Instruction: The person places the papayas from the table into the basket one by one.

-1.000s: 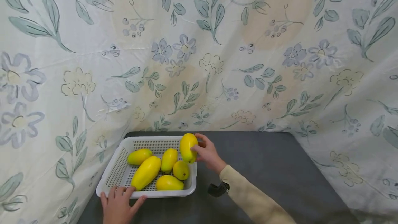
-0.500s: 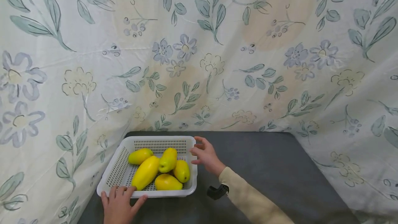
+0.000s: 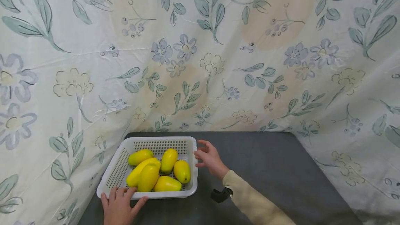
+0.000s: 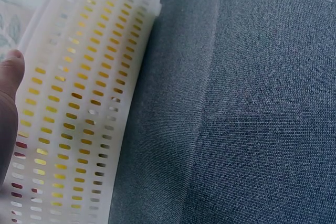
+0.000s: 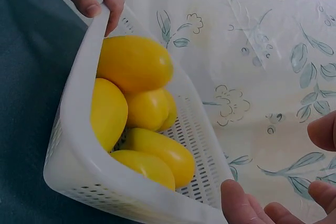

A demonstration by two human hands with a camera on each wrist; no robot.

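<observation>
While the left hand [image 3: 120, 202] is gripping the near rim of the white perforated basket [image 3: 117, 173] at the table's left edge, six yellow mangoes [image 3: 168, 160] are lying inside. Right hand [image 3: 209, 158] is hovering spread and empty beside the right rim, so loading looks complete; next move is calling for a second grip there.

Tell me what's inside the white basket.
The white basket holds six yellow mangoes, some piled on others. The basket floor beneath them is mostly covered.

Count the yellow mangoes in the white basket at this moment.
6, all inside the basket: back left, back middle, right, front, centre, and a long one partly under it. More could be hidden beneath.
</observation>
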